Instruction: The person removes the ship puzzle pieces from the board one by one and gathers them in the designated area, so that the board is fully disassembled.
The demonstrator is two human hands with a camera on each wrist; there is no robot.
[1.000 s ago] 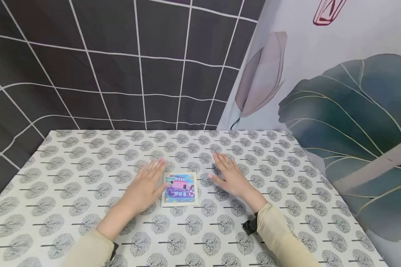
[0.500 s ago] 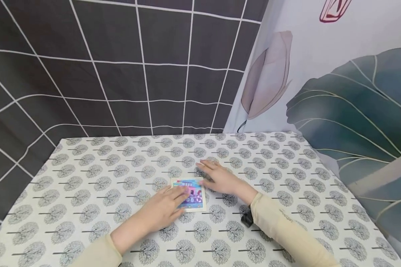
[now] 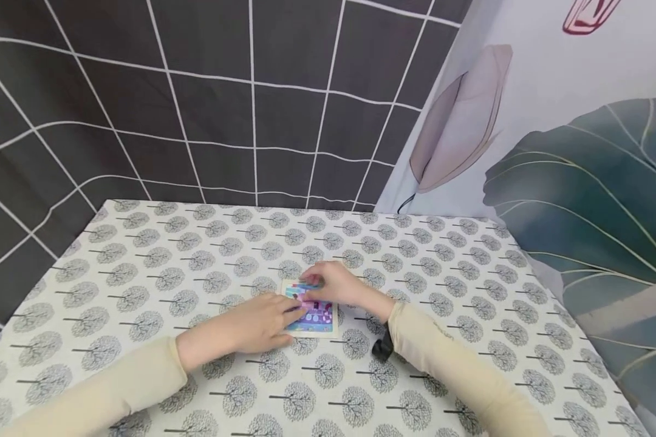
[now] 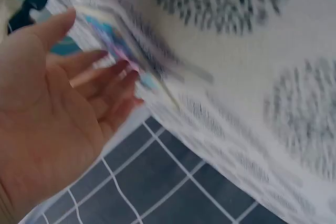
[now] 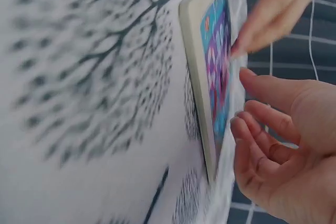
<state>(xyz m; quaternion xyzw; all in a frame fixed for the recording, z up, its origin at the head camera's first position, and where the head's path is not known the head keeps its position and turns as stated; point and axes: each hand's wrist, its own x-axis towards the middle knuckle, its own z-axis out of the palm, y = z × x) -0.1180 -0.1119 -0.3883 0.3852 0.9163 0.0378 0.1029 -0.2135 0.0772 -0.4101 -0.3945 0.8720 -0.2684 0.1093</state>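
A small square picture board [image 3: 318,329] with a cream border and a bright blue, pink and purple picture lies flat on the tree-print cloth. My left hand [image 3: 262,323] reaches over its left side, fingers extended and fingertips on or close over the picture. From the right, my right hand [image 3: 336,284] bends over the board's upper part with its fingers loosely curved down. The right wrist view shows the thumb and fingers of this hand [image 5: 283,135] apart, with nothing between them. The hands cover the middle and upper left of the picture.
A white cloth [image 3: 142,291] printed with grey trees covers the table. A dark curtain [image 3: 208,121] with white grid lines hangs behind, and a leaf-print curtain [image 3: 579,212] on the right. A black strap piece [image 3: 382,347] hangs at the right wrist.
Both hands have moved inward over the board, the left from its left side, the right from apart on the right. The right fingers have bent downward. The head view has shifted slightly.
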